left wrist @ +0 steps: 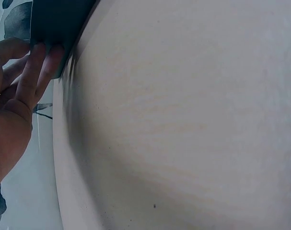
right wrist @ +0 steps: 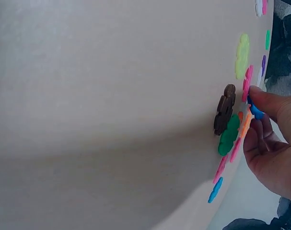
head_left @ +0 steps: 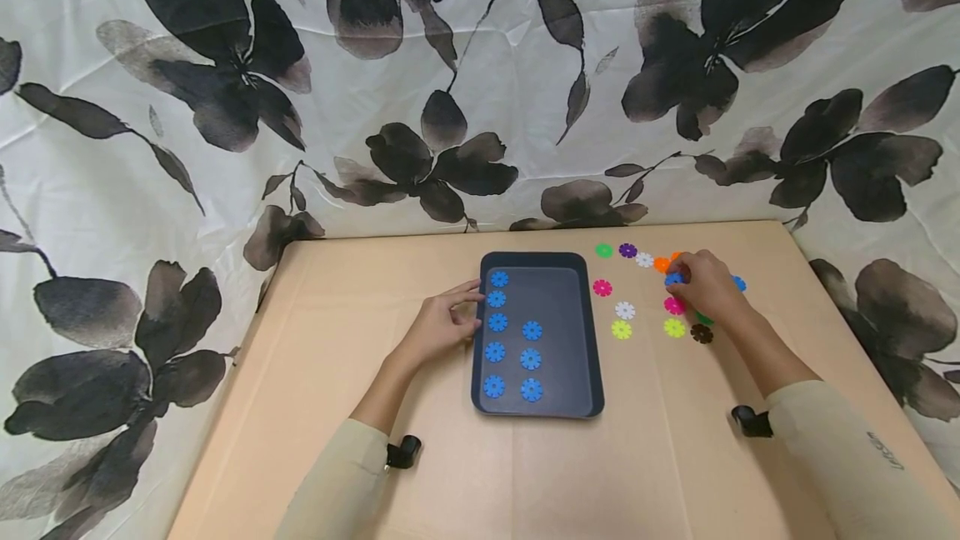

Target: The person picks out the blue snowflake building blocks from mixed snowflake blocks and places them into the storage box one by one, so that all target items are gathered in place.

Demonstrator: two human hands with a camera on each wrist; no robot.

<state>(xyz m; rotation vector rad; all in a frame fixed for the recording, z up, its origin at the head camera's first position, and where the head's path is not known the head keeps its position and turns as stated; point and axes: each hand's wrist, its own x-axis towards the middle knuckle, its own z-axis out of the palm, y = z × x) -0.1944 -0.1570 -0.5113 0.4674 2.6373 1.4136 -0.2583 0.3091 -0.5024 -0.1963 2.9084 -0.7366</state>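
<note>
My right hand (head_left: 708,286) pinches a blue notched plastic disc (right wrist: 255,111) between thumb and fingers, over a cluster of coloured discs on the right of the table. The fingers of my left hand (head_left: 442,325) rest against the left side of a dark grey tray (head_left: 566,340). Inside the tray, blue discs (head_left: 495,352) lie in two columns, the left one longer. Close by my right hand are a pink disc (head_left: 674,306), a brown disc (head_left: 702,333) and a green disc (right wrist: 229,135), the last partly hidden by the hand in the head view.
Between tray and right hand lie loose discs: green (head_left: 603,250), purple (head_left: 627,250), pink (head_left: 602,288), white (head_left: 625,310) and yellow-green (head_left: 621,329). Another blue disc (head_left: 740,282) lies beyond the right hand. A floral cloth (head_left: 525,82) hangs behind the tan table (head_left: 570,482).
</note>
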